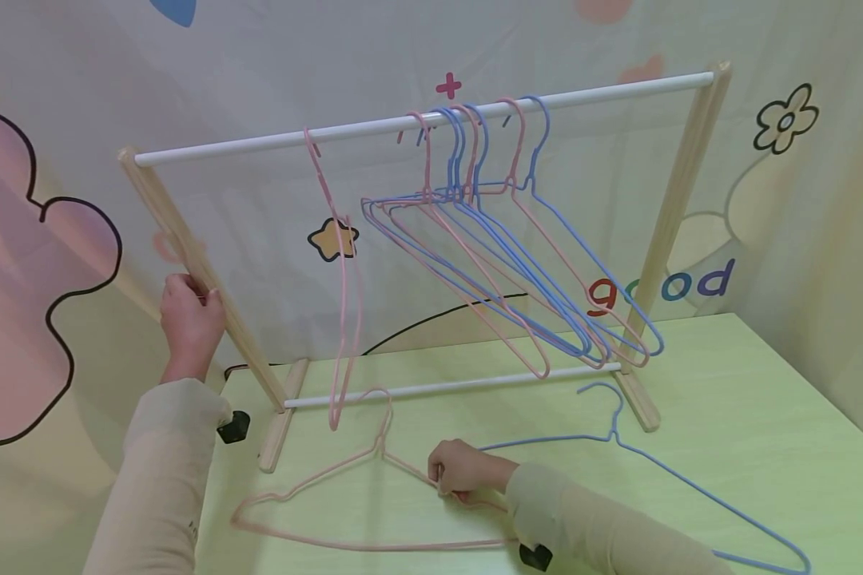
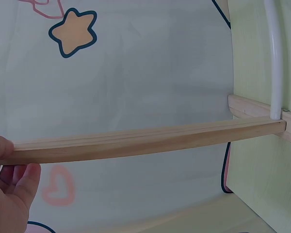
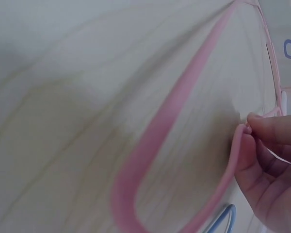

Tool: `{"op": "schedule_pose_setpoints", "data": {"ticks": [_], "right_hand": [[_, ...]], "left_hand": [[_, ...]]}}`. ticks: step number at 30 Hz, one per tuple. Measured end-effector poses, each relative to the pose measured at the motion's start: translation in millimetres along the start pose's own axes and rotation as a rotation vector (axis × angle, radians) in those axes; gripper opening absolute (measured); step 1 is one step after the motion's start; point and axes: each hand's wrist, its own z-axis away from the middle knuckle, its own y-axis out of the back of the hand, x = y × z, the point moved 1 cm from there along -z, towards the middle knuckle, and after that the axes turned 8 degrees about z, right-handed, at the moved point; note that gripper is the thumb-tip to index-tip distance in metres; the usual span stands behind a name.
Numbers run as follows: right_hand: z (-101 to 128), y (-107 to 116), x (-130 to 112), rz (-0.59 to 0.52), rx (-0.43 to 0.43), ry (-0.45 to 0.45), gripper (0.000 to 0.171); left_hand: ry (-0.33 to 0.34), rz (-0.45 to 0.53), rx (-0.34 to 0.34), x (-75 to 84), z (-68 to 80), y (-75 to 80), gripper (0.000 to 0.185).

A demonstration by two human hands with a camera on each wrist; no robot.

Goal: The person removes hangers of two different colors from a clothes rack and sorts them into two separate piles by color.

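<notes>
My left hand (image 1: 191, 319) grips the left wooden post (image 1: 187, 235) of a hanger rack, thumb on one side and fingers on the other in the left wrist view. Low over the table, my right hand (image 1: 463, 467) pinches one shoulder of a pink hanger (image 1: 331, 469). That hanger's hook points toward the rack's lower bar. In the right wrist view thumb and finger meet on the pink wire (image 3: 235, 155). A blue hanger (image 1: 690, 477) lies on the table to the right, partly hidden behind my right forearm.
Several pink and blue hangers (image 1: 539, 259) hang bunched right of centre on the white top rail (image 1: 259, 144). One pink hanger (image 1: 341, 319) hangs apart, nearer the left post. The rack's feet (image 1: 638, 399) stand on the green table (image 1: 748, 399), with a printed curtain behind.
</notes>
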Motion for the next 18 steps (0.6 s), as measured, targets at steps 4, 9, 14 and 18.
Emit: {"op": "schedule_pose_setpoints", "data": {"ticks": [4, 9, 14, 18], "right_hand": [[2.5, -0.1, -3.7, 0.047, 0.009, 0.009, 0.017], [4.4, -1.5, -4.4, 0.118, 0.041, 0.028, 0.019], [4.4, -5.0, -3.0, 0.090, 0.082, 0.038, 0.018], [4.2, -6.7, -1.9, 0.103, 0.107, 0.061, 0.016]], "left_hand": [[0.003, -0.001, 0.001, 0.7, 0.3, -0.1, 0.031], [0.003, -0.012, 0.005, 1.2, 0.2, -0.4, 0.031], [0.004, -0.012, 0.011, 1.6, 0.0, -0.6, 0.031], [0.017, -0.013, 0.004, 1.0, 0.3, -0.6, 0.032]]}}
